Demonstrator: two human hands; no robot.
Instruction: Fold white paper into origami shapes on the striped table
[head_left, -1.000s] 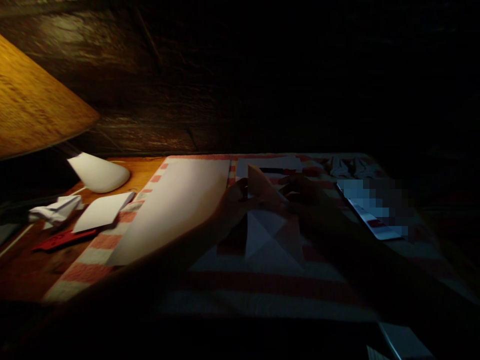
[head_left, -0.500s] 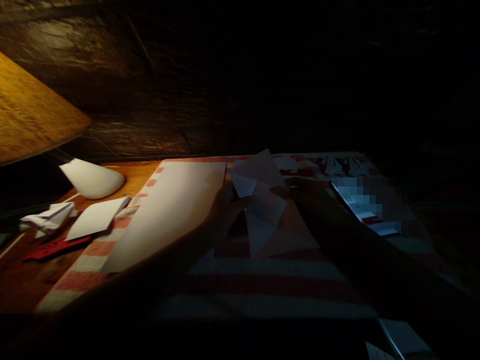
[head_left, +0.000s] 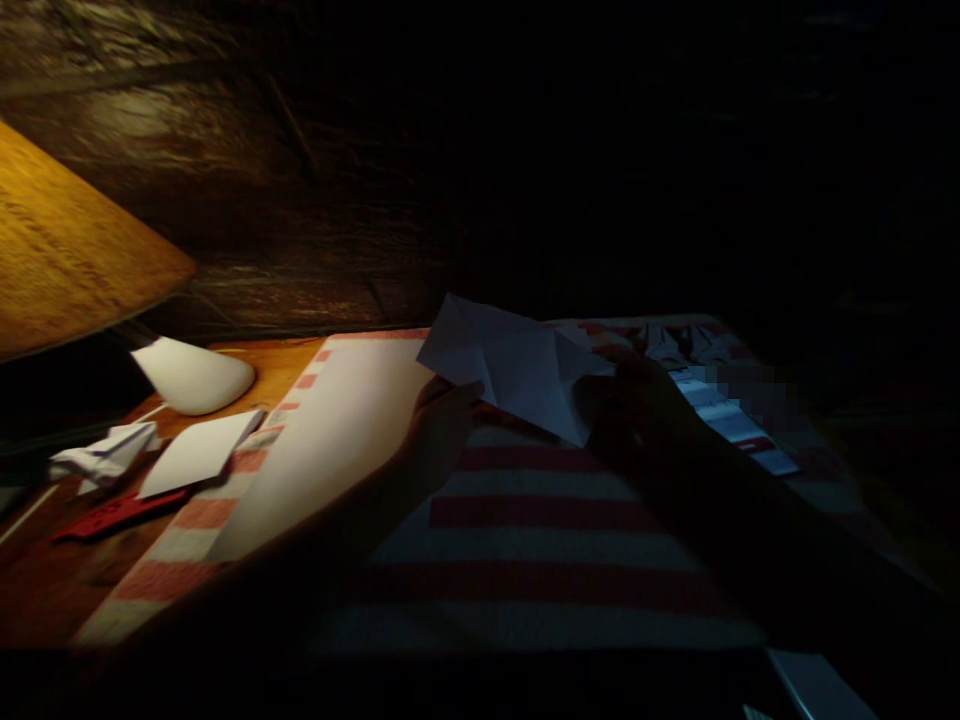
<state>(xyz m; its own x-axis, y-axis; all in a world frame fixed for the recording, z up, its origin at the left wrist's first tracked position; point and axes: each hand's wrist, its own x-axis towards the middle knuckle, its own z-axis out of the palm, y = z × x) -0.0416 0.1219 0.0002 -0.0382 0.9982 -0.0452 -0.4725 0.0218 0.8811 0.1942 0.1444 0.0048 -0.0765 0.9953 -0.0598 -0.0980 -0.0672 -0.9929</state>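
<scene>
In dim lamplight, a creased white sheet of folded paper (head_left: 517,365) hangs in the air above a red-and-white striped cloth (head_left: 540,520). My left hand (head_left: 442,425) pinches its left lower edge. My right hand (head_left: 637,400) grips its right side; those fingers are dark and partly hidden behind the paper. Both forearms reach in from the bottom of the view.
A large plain white sheet (head_left: 330,440) lies left of my hands. Further left on the wooden table are a smaller white sheet (head_left: 199,450), a crumpled paper piece (head_left: 105,452), a red card (head_left: 112,512), a white lamp base (head_left: 195,375) and the lampshade (head_left: 67,260). Printed paper (head_left: 735,425) lies right.
The folded paper has been lifted off the cloth and opened out wider, now held up between both hands. The view has shifted slightly.
</scene>
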